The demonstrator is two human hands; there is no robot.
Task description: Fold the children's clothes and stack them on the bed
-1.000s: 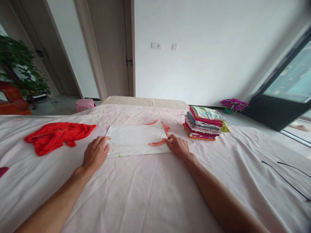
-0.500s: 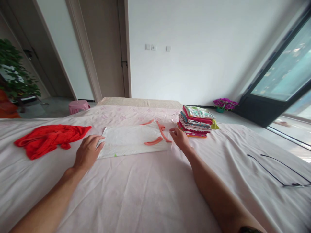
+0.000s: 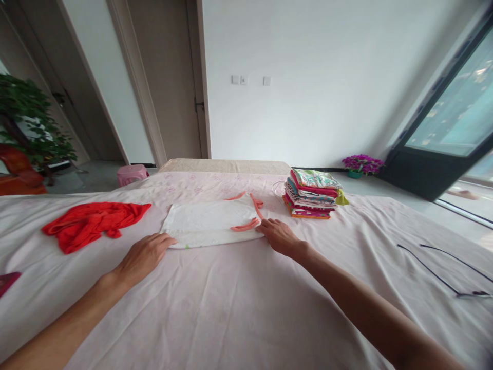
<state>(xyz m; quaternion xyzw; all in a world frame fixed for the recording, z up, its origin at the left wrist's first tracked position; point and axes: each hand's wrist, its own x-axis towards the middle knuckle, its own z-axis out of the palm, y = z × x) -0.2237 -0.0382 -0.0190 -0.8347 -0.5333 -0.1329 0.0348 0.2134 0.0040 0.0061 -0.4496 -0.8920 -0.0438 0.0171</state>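
A white sleeveless top (image 3: 208, 218) with coral trim lies folded flat across the bed in front of me. Its trimmed openings face right, and a bit of green print shows along the near edge. My left hand (image 3: 151, 251) is closed on the near left corner, fingers together at the fabric. At the near right corner, beside the coral trim, my right hand (image 3: 280, 236) pinches the cloth. Both hands rest low, close to the sheet.
A crumpled red garment (image 3: 94, 221) lies to the left. Right of the top stands a stack of folded clothes (image 3: 313, 194). Eyeglasses (image 3: 442, 272) lie at far right on the pale bedsheet (image 3: 215, 308). Beyond the bed are a pink stool (image 3: 131, 173) and purple flowers (image 3: 362, 163).
Both hands have come nearer to me, onto the top's near corners. My left hand slid down from the left edge; my right hand moved down and left to grip the cloth.
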